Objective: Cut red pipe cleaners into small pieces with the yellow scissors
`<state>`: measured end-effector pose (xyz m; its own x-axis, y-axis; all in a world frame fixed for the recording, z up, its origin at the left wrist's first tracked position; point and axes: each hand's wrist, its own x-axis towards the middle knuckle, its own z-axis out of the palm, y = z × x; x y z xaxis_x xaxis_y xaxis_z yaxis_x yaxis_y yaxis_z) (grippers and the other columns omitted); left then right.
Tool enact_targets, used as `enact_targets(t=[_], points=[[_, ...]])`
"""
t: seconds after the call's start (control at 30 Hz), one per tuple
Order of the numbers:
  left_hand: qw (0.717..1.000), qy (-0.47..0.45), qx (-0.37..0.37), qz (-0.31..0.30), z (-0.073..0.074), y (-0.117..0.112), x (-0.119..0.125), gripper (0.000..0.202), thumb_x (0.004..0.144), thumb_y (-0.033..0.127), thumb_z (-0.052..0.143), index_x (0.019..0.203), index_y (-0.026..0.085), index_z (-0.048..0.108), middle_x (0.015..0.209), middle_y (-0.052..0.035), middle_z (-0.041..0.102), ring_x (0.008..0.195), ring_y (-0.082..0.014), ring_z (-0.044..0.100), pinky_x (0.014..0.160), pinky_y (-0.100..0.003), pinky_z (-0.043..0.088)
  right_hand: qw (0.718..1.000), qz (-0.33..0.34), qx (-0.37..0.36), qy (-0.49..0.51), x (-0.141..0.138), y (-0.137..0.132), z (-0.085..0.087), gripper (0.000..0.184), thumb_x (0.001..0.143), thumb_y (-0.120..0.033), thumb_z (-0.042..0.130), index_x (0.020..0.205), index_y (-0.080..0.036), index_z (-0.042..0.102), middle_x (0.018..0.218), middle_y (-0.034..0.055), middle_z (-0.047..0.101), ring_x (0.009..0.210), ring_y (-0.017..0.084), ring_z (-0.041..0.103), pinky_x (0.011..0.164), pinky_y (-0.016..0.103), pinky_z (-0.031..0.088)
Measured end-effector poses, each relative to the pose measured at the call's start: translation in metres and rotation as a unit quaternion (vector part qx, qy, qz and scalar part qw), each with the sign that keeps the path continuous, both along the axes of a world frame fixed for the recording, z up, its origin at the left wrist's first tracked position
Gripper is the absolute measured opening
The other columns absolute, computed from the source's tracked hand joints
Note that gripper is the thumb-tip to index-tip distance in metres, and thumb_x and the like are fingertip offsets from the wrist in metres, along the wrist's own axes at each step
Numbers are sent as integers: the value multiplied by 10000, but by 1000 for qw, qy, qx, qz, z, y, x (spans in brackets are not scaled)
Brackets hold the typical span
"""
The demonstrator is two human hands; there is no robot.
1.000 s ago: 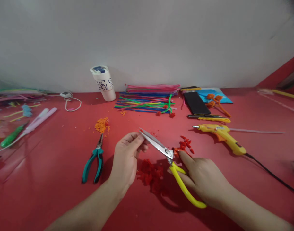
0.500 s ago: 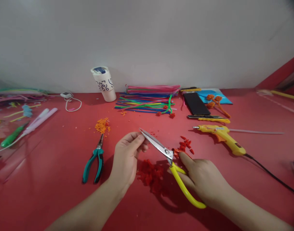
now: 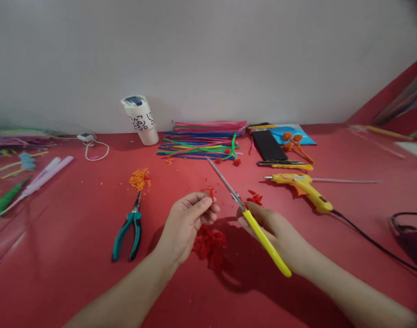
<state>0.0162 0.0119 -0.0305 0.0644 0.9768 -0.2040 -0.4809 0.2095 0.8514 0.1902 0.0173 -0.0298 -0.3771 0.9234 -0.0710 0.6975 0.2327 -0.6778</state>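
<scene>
Between the thumb and fingertips of my left hand [image 3: 191,218] is a small red fuzzy piece [image 3: 211,195], pinched upright. My right hand [image 3: 277,232] is wrapped around scissors [image 3: 225,183] with yellow handles; their blades point up and away, apart from the red piece. Below my left hand lies a pile of red fuzzy pieces [image 3: 210,248], partly in shadow. Beyond my right hand is a smaller group of red pieces [image 3: 255,197], partly hidden by that hand. Fine red bits are scattered on the red table [image 3: 181,296].
Teal pliers [image 3: 128,232] and orange fluff [image 3: 139,179] lie to the left. A yellow glue gun [image 3: 304,184] with a black cord sits to the right. Behind are coloured pipe cleaners [image 3: 198,146], a phone [image 3: 270,146], a cutter [image 3: 285,165] and a white tumbler [image 3: 142,120].
The scissors have moved away from my left fingertips and turned more edge-on, their blades now pointing farther forward. The red piece in my left fingers has come into sight. The view has shifted slightly right.
</scene>
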Motion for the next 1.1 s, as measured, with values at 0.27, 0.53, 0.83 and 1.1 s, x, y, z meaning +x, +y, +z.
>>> enact_targets(t=[0.27,0.53,0.83,1.1], points=[[984,68,-32,-161,2,-8,8,95,710,214,585,676,131,617,595,-31,601,484,-70,506,478,-173,388,944,-17,-139,297,-8,3,-7,256,781,-441,449,752,-186,454,369,-113,345,294,65,339,397,221,357],[972,177,23,-153,3,-10,10,102,706,211,556,644,149,610,584,-25,599,497,-93,508,503,-203,397,943,-76,-161,281,-13,1,5,101,720,-255,494,658,-184,460,338,-121,360,271,43,331,339,177,316],[878,441,181,-40,-1,-8,8,160,717,151,484,574,182,550,554,28,505,537,-100,449,523,-201,330,941,-111,-164,274,-17,-2,6,88,679,-195,463,598,-190,428,314,-125,339,274,45,339,378,189,367],[869,473,137,-45,-2,0,3,82,710,225,527,660,171,563,574,36,495,545,-98,434,524,-207,337,941,-132,-164,263,-15,1,4,82,663,-181,459,590,-194,423,328,-120,346,286,43,337,374,177,338]])
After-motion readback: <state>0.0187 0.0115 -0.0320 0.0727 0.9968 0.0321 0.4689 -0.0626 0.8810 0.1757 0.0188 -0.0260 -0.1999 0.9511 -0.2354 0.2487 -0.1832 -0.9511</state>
